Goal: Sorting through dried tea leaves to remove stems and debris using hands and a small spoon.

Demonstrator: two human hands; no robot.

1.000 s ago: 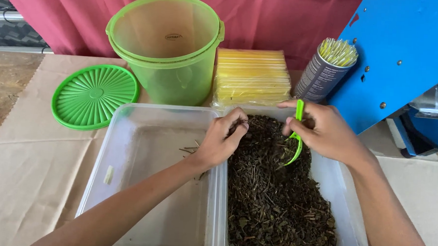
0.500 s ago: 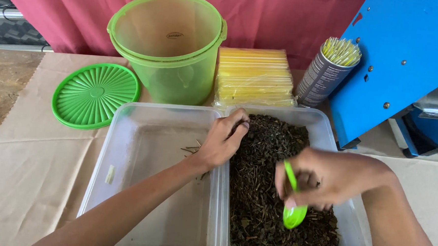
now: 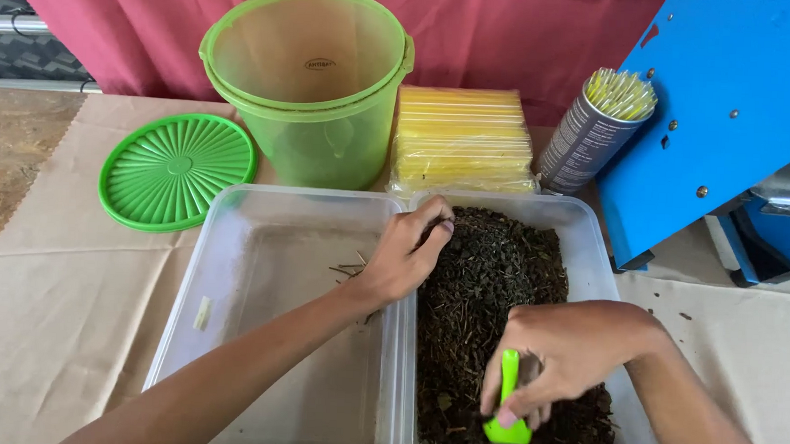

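Two clear plastic trays sit side by side. The right tray (image 3: 589,248) is filled with dark dried leaves (image 3: 490,271). The left tray (image 3: 234,242) holds only a few small stems (image 3: 349,266). My left hand (image 3: 407,258) rests across the shared rim, its fingertips pinched in the leaves at the far left of the right tray. My right hand (image 3: 571,350) grips a small green scoop (image 3: 506,413), its bowl pushed down into the leaves near the front of the right tray.
A translucent green bucket (image 3: 308,85) stands behind the trays, its green lid (image 3: 177,170) lying flat to the left. A stack of yellow packets (image 3: 461,140) and a can of yellow-tipped sticks (image 3: 594,133) stand at the back. A blue machine (image 3: 719,112) rises on the right.
My right hand has carried the green scoop from the far end of the right tray down to its near end and turned it bowl-down into the leaves. My left hand has stayed put.
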